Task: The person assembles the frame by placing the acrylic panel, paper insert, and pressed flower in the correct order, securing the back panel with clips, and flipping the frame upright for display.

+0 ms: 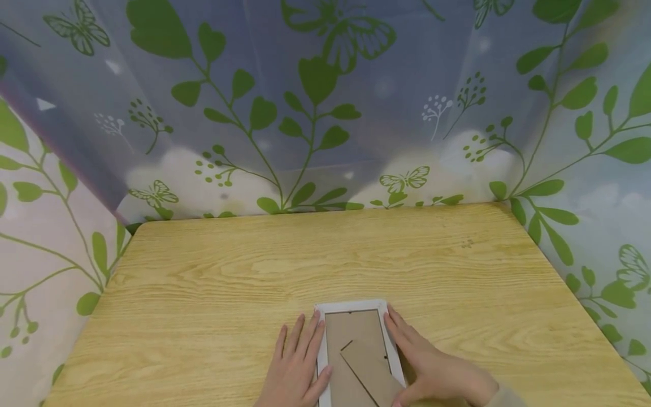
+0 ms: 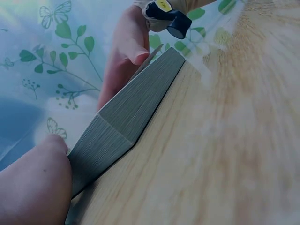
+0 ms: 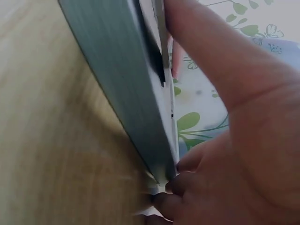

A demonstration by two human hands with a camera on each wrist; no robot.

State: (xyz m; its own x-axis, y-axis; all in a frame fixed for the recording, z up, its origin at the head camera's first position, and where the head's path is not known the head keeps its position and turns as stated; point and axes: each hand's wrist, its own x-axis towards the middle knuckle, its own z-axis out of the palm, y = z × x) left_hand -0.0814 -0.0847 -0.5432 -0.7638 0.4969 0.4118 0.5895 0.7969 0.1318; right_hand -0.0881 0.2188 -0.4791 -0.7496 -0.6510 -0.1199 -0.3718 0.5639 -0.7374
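A white picture frame lies back side up near the table's front edge, its brown backing board showing. A fold-out stand sits on that board, slightly raised in the right wrist view. My left hand lies along the frame's left side, fingers straight and thumb over the border. My right hand holds the right side, fingers along the outer edge and thumb at the stand's edge. The frame's grey side wall shows in the left wrist view; its near end is outside the head view.
The wood-grain table extends behind and to both sides of the frame. A cloth with green leaves and butterflies hangs around the table. On the right wrist, a dark camera is strapped.
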